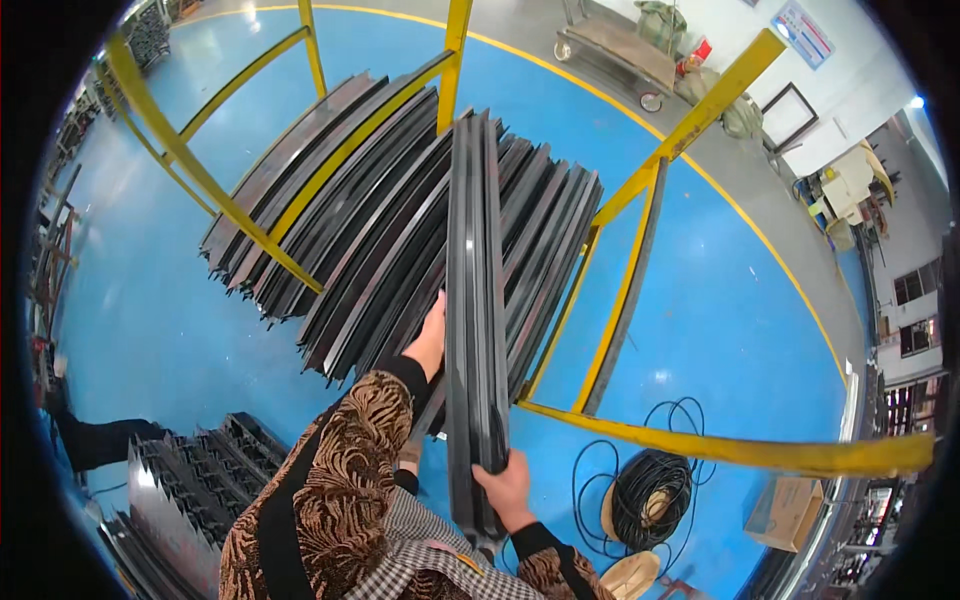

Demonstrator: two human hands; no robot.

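A bundle of long dark grey metal profiles (474,300) stands out in front of me, its near end close to my body. My left hand (428,338) grips its left side around the middle, the fingertips hidden behind the metal. Lower down, near the close end, my right hand (506,488) is wrapped on the right edge with the thumb on top. Beneath and beyond lies a wide stack of similar dark profiles (385,230). How many pieces I hold cannot be made out.
Yellow rack posts and bars (725,440) frame the stack on both sides. A coil of black cable (652,498) lies on the blue floor at right, near a cardboard box (788,512). More metal pieces (185,485) are piled at lower left. A flat cart (620,48) stands at the back.
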